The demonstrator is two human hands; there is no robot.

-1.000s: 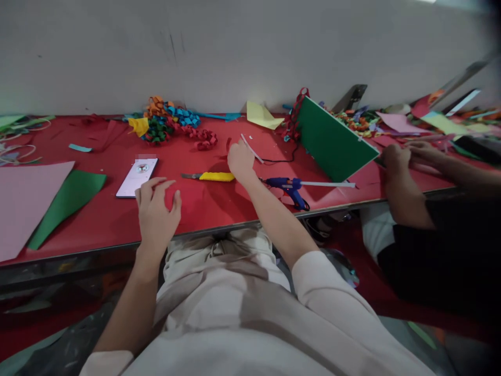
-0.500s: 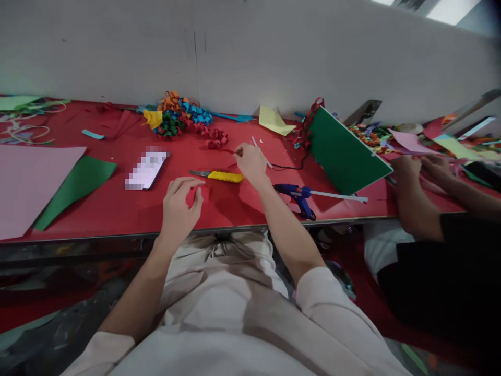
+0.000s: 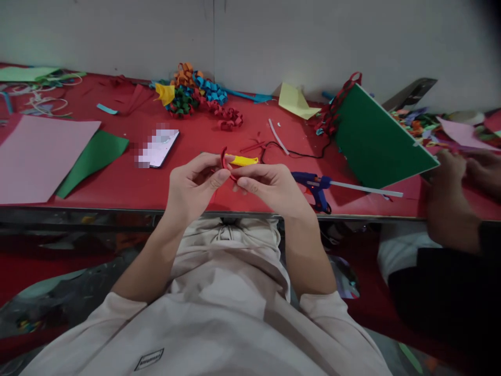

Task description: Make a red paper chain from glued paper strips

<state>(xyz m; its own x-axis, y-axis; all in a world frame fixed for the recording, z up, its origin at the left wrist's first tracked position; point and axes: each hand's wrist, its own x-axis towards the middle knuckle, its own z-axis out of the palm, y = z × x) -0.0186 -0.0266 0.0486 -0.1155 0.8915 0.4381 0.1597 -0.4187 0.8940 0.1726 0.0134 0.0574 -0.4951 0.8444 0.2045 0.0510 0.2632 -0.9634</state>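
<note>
Between my two hands is a curved red paper strip, raised over the front part of the red table. My left hand pinches it between thumb and fingers. From the other side, my right hand closes thumb and fingertips on its lower end. Just behind the fingers lies a yellow utility knife, partly hidden by my left hand. A blue glue gun with a white glue stick rests right of my right hand. Beyond my hands lies a red paper chain.
A phone, a green sheet and a pink sheet lie to the left. Multicoloured paper chains sit near the wall. On the right a green board stands tilted, beside a co-worker's hands.
My right hand has come back from the far side of the table to meet my left hand. Both now hold the red strip together. The camera view has shifted too.
</note>
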